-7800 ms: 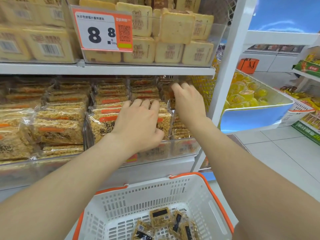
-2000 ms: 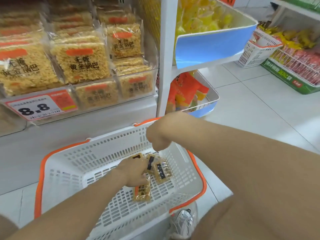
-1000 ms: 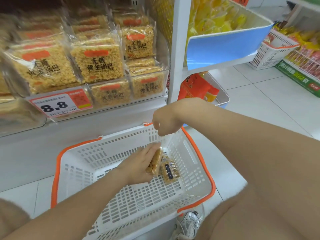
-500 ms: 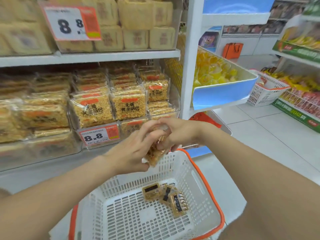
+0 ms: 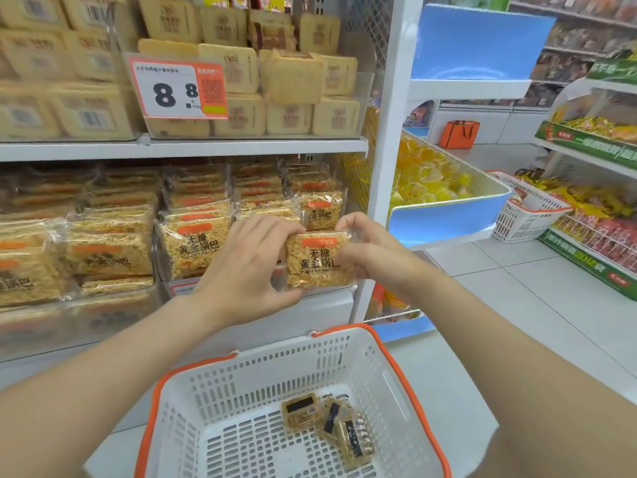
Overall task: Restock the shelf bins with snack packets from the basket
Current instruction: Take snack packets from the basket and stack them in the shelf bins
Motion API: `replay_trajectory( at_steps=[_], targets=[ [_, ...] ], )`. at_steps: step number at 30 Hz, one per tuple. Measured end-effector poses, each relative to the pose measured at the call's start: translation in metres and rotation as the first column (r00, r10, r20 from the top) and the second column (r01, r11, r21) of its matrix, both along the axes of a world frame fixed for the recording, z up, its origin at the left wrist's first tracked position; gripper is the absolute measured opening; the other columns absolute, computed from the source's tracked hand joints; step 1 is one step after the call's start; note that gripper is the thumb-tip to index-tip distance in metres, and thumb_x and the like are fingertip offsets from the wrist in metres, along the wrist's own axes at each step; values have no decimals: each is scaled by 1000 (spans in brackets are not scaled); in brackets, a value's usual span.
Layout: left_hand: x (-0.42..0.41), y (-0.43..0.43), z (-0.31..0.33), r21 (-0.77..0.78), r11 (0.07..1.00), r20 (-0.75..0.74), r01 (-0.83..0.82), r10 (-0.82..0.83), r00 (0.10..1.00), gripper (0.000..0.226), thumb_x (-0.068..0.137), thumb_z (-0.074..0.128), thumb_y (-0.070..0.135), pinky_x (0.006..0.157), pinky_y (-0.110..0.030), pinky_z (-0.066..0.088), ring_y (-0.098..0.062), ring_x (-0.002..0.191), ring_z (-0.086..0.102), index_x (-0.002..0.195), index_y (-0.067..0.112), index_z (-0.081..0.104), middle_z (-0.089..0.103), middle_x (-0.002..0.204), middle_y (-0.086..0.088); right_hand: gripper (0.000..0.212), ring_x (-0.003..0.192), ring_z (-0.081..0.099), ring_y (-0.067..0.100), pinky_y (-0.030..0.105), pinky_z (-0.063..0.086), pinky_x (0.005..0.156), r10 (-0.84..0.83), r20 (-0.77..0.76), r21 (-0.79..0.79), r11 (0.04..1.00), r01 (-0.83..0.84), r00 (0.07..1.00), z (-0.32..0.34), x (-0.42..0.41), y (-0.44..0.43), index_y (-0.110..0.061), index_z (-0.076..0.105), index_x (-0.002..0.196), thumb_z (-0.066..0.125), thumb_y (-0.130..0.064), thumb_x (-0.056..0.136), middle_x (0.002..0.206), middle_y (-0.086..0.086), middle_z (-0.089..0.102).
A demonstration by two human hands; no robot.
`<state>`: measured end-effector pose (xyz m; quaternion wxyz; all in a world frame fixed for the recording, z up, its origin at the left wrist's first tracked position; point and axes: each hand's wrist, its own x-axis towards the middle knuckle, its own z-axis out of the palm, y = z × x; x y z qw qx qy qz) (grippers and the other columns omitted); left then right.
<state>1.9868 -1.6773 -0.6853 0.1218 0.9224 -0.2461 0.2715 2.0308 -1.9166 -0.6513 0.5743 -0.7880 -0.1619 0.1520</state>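
- While the packet (image 5: 319, 267) is held upright, label toward the camera, the left grip (image 5: 248, 267) closes on its left edge: fingers over the upper left corner, thumb under the lower left corner.
- The right grip (image 5: 372, 257) pinches the right edge, with fingers curled round the upper right corner and side.
- The packet sits just in front of the right end of the lower bin (image 5: 165, 270). Contact with the stock (image 5: 196, 246) behind it cannot be determined.
- The packet's left margin is hidden by left fingers, and a right finger covers the end of the lower print line.
- The bin's front wall and its tag are mostly hidden behind the left wrist.
- Spare packets (image 5: 331, 426) lie overlapped in the far right corner of the basket (image 5: 389, 374). Their print is too small to read.
- The basket's near rim is cut off by the lower frame edge.
- The post (image 5: 386, 167) bounds the bin just to the right, and the upper shelf (image 5: 186, 146) bounds it above.
- A gap shows between the stock tops and that shelf.
- Open floor (image 5: 551, 305) lies right of the basket.
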Motion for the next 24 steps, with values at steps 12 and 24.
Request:
replay_trajectory(
  at_steps=[12,24],
  targets=[
    [20,-1,9,54,982,34,-178,177,984,97,87,77,50,125,-46,26,-26,152,34,163,14,30,39,163,-7,27,100,70,15,41,61,88,-132,503,-24,986,166,854,-7,30,7,-26,73,120,79,-31,94,111,-3,72],
    [35,-5,8,356,826,23,-436,459,888,69,101,35,52,121,-56,32,-37,137,52,147,3,47,55,149,-19,32,111,45,7,-1,30,94,-247,785,-33,900,436,569,-14,68,18,-16,55,139,56,-17,107,129,4,41]
  ],
)
